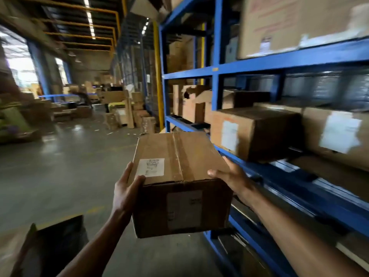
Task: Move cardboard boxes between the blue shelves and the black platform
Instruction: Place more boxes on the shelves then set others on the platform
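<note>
I carry a taped cardboard box [179,176] with white labels on its top and near face, held in the air in front of me. My left hand [125,188] grips its left near edge, thumb on top. My right hand [231,176] grips its right side, thumb over the top edge. The blue shelves [259,64] stand on the right, and the box hangs just left of them. On the middle shelf lie more cardboard boxes, one [253,132] close by and another with a white label [339,134] further right. A black platform [61,242] shows at the lower left.
A large box [299,25] fills the upper shelf. Torn cartons [191,104] sit deeper in the rack. A grey concrete floor [69,156] runs ahead, with stacked boxes [127,112] and goods piled at the far end. A yellow post [157,76] stands beside the rack.
</note>
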A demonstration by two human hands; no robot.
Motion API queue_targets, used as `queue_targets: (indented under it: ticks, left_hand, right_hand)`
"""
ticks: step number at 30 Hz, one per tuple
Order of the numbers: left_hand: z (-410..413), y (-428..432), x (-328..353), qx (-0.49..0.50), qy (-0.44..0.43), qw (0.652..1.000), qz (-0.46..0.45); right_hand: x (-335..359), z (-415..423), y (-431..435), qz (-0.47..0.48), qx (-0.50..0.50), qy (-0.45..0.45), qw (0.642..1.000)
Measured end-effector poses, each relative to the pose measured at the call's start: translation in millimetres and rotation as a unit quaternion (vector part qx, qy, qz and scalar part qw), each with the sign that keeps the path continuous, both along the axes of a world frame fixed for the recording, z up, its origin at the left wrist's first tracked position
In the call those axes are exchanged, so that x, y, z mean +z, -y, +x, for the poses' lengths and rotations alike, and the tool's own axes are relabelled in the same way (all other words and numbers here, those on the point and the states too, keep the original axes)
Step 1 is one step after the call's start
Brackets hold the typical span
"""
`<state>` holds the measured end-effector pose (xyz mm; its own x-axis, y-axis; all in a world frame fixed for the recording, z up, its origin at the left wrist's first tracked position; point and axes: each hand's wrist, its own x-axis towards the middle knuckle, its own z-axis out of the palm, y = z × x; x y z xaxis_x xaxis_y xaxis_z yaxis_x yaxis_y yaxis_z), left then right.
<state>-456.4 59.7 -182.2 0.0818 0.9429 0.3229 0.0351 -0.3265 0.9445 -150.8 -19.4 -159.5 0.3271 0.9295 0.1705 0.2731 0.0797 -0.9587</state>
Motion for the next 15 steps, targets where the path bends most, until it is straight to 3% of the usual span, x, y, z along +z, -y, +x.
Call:
queue_targets:
  ticks: [15]
  left_hand:
    - [112.4, 124.1, 41.2, -0.157, 0.009, 0.985, 0.064]
  right_hand:
    - [35.6, 59.3, 224.4, 0.039, -0.175, 0.025, 0.983]
